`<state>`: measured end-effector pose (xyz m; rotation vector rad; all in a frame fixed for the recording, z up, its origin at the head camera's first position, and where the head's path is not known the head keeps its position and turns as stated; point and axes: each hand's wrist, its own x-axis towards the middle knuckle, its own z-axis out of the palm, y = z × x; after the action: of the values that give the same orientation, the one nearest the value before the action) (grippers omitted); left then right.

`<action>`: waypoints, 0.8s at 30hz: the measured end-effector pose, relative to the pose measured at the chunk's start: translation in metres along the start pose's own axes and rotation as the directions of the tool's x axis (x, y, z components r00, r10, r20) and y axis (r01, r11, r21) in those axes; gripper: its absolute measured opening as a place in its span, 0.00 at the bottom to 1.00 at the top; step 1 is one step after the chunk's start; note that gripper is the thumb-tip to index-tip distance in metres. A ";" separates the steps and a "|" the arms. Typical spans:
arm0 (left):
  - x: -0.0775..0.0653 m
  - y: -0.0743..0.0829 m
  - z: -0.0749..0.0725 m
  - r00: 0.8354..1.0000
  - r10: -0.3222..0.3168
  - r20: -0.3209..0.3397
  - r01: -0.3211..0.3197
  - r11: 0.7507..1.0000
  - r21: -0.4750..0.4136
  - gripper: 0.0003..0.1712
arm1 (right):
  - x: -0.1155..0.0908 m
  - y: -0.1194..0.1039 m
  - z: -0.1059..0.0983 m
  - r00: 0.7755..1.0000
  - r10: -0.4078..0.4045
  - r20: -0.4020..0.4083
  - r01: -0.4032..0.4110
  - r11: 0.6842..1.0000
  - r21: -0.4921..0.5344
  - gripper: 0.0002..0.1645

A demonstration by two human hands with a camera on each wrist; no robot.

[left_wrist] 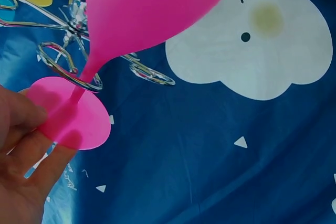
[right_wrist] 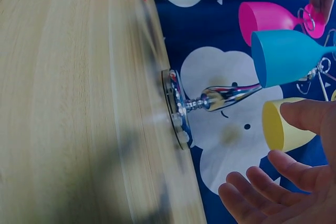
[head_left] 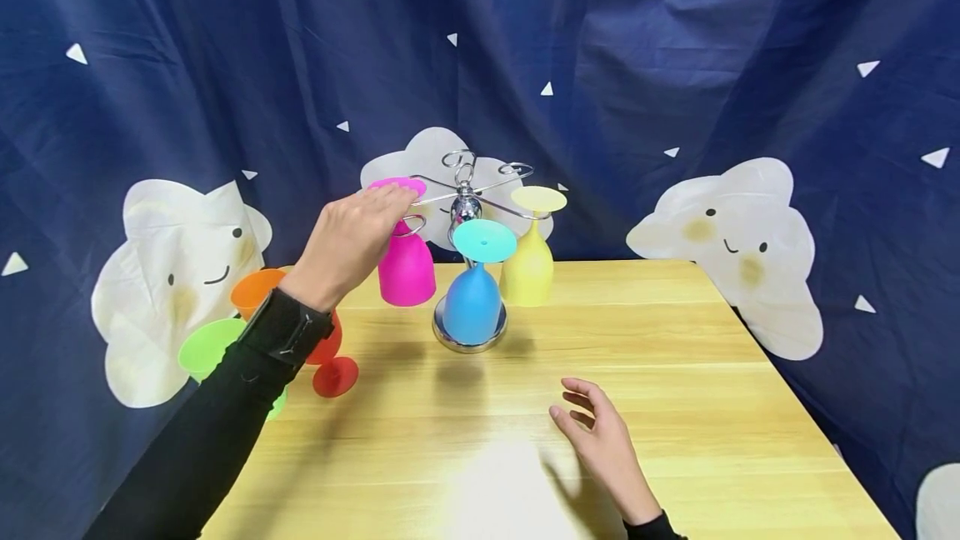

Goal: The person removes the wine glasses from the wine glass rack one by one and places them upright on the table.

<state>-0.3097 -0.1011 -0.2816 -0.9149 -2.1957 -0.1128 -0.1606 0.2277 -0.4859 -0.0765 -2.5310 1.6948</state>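
Note:
My left hand [head_left: 358,232] pinches the round foot of a magenta goblet [head_left: 407,272], which hangs upside down. In the left wrist view the thumb lies on one face of the foot [left_wrist: 86,127] and fingers on the other, with the stem inside a wire loop [left_wrist: 86,82] of the chrome rack [head_left: 466,205]. A blue goblet [head_left: 472,307] and a yellow goblet [head_left: 527,269] also hang upside down from the rack's arms. Over the front right of the table, my right hand [head_left: 602,444] holds nothing, its fingers loosely bent.
Left on the wooden table [head_left: 675,357] stand an orange goblet [head_left: 255,290], a green goblet [head_left: 210,346] and a red goblet [head_left: 330,348], partly hidden by my left arm. Two rear rack loops [head_left: 516,168] hold no goblets. A blue cloud-patterned curtain [head_left: 600,40] hangs behind.

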 end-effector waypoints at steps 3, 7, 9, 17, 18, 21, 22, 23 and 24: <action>0.008 -0.001 0.001 1.000 0.009 -0.005 -0.009 1.000 -0.020 0.33 | 0.000 -0.001 -0.001 1.000 -0.002 -0.006 0.002 1.000 0.001 0.29; 0.016 0.001 0.000 1.000 0.024 -0.002 -0.024 0.998 -0.064 0.34 | -0.002 -0.002 -0.002 1.000 -0.003 -0.015 0.003 1.000 -0.002 0.29; 0.019 0.004 -0.001 0.999 0.034 0.001 -0.034 0.996 -0.077 0.34 | -0.002 -0.002 -0.003 1.000 0.000 -0.018 0.000 1.000 -0.001 0.29; 0.017 0.011 0.005 0.992 0.119 -0.050 -0.122 0.990 -0.065 0.32 | -0.005 -0.002 -0.005 1.000 0.006 -0.012 -0.006 1.000 0.007 0.29; 0.017 0.012 0.005 0.989 0.132 -0.064 -0.136 0.989 -0.060 0.31 | -0.005 -0.002 -0.005 1.000 0.008 -0.011 -0.008 1.000 0.006 0.29; 0.012 0.017 0.003 0.982 0.161 -0.095 -0.166 0.985 -0.051 0.29 | -0.005 -0.002 -0.004 1.000 0.014 -0.007 -0.014 1.000 0.005 0.29; 0.011 0.019 0.001 0.981 0.168 -0.101 -0.173 0.984 -0.050 0.29 | -0.005 -0.002 -0.004 1.000 0.016 -0.005 -0.016 1.000 0.006 0.29; 0.008 0.021 -0.001 0.979 0.174 -0.103 -0.179 0.983 -0.046 0.29 | -0.005 -0.002 -0.004 1.000 0.018 -0.003 -0.018 1.000 0.006 0.29; 0.006 0.023 -0.003 0.979 0.179 -0.102 -0.185 0.982 -0.046 0.29 | -0.005 -0.003 -0.003 1.000 0.021 -0.002 -0.021 1.000 0.007 0.29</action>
<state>-0.2959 -0.0812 -0.2801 -1.1135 -2.0177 -0.1286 -0.1553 0.2294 -0.4825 -0.1040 -2.5312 1.7107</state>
